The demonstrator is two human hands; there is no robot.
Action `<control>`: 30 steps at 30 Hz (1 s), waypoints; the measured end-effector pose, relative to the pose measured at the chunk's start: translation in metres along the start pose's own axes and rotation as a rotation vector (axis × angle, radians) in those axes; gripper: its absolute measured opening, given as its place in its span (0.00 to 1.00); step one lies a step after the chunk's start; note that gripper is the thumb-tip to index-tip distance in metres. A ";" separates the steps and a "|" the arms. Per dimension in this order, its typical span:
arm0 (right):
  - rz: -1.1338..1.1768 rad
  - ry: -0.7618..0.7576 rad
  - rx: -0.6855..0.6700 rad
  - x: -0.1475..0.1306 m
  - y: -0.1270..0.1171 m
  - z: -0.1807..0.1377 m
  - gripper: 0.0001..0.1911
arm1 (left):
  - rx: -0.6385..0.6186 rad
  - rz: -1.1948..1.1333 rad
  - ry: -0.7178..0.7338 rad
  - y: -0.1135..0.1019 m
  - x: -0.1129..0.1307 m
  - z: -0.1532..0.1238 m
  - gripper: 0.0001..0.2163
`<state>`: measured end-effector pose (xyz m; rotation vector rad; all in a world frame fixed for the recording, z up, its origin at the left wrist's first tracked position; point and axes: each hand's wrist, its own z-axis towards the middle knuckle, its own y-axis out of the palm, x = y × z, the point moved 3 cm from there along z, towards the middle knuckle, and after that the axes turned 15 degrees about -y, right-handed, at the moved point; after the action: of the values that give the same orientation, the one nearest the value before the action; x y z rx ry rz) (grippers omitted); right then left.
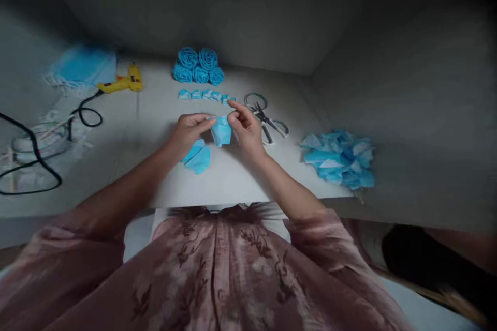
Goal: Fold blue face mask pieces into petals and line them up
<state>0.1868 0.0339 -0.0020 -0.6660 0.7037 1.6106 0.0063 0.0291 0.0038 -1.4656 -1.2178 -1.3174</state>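
Observation:
Between my two hands, a small blue-and-white piece of thin fabric (pixel 221 131) hangs above the white table (pixel 236 181). My left hand (pixel 191 128) pinches its upper left corner between thumb and finger. At the upper right corner, my right hand (pixel 247 126) pinches it too, with the index finger raised. Below my left hand lie flat blue fabric pieces (pixel 197 157). A row of small folded blue pieces (pixel 200 94) lies just beyond my hands. Past them several rolled blue rosettes (pixel 200 67) are stacked against the wall.
Right of my right hand lie dark-bladed, white-handled scissors (pixel 267 123) and another looped-handle pair (pixel 255 99). A heap of blue-white fabric (pixel 338 159) sits at the table's right edge. At left are a yellow glue gun (pixel 123 81), its black cord (pixel 39 147) and stacked blue sheets (pixel 86 66).

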 end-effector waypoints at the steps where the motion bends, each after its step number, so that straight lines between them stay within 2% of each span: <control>1: -0.019 -0.001 -0.011 -0.001 0.000 -0.001 0.29 | -0.032 -0.030 -0.029 0.002 -0.001 0.001 0.20; 6: -0.089 -0.006 0.002 -0.002 -0.003 -0.002 0.30 | -0.137 -0.091 -0.123 0.006 -0.003 0.005 0.30; 12: -0.133 0.036 -0.016 -0.002 -0.006 -0.001 0.29 | -0.079 0.079 -0.062 0.003 0.006 -0.001 0.17; 16: -0.073 0.085 0.027 -0.002 -0.007 -0.001 0.29 | -0.021 0.063 -0.068 0.003 0.007 -0.004 0.17; 19: 0.021 0.196 0.046 -0.001 -0.009 0.001 0.32 | -0.012 0.008 -0.045 0.005 0.009 -0.004 0.18; 23: 0.192 0.378 -0.042 -0.003 -0.005 0.002 0.32 | 0.006 -0.047 -0.027 0.005 0.011 -0.004 0.20; 26: 0.224 0.385 -0.093 -0.008 -0.001 0.002 0.28 | 0.021 -0.049 -0.021 0.004 0.010 -0.004 0.19; 30: 0.182 0.375 -0.048 -0.008 -0.002 0.002 0.26 | 0.005 0.009 -0.036 0.002 0.007 -0.001 0.17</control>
<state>0.1898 0.0303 0.0056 -0.9773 1.0254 1.6899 0.0085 0.0291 0.0110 -1.4956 -1.2351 -1.2863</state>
